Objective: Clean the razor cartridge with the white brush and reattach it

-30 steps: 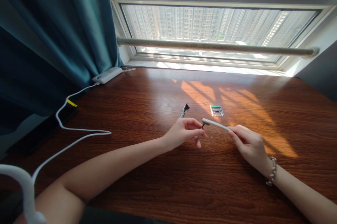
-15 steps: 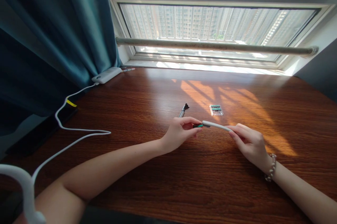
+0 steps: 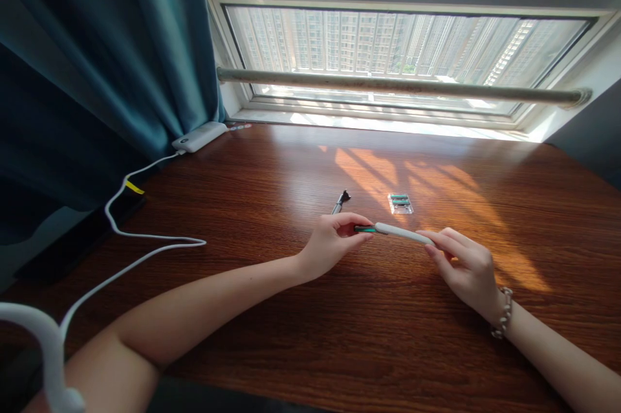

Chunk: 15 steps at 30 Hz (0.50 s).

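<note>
The right hand [image 3: 463,265] is closed around one end of a slim, smooth white handle [image 3: 402,234], held level just above the glossy wood-grain tabletop [image 3: 272,193]. The left hand [image 3: 334,246] pinches thumb and forefinger on the small dark-green blade head [image 3: 365,229] at the handle's other end. Just beyond the left hand lies a thin dark metal rod [image 3: 339,201] with a forked tip. Farther out between both hands sits a flat clear plastic case [image 3: 400,203] holding green strips.
</note>
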{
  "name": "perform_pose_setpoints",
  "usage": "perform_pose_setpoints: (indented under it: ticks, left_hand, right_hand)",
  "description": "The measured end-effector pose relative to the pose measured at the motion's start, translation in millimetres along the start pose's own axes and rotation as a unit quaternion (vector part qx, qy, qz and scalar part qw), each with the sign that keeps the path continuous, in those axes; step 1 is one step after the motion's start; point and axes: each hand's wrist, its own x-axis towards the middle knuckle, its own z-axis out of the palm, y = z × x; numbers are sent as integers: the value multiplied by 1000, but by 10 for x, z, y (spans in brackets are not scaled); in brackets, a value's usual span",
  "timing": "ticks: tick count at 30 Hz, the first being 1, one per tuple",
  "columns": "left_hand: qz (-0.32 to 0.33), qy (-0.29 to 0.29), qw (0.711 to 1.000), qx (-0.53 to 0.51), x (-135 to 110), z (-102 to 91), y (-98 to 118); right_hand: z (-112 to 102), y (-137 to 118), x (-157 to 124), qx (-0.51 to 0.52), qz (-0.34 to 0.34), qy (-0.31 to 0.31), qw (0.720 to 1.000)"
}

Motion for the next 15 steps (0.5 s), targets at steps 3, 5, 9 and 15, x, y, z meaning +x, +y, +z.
perform_pose_setpoints:
  ticks: [3,5,9,15]
  left_hand:
    - [-10,-3,1000,-11,-4,0,5]
    - [-16,-1,1000,-10,-6,-2,5]
    - [-17,-3,1000,3,-9,-7,-9]
    - [-17,-8,1000,23,-17,-14,-10]
  right_hand:
    - [-2,-11,1,-22,-21,1,1000]
    - [-1,-16,2,-37,-14,17,999]
    - [5,-18,0,-40,-27,13,999]
    - [0,-17,-9,-66,-25,18,997]
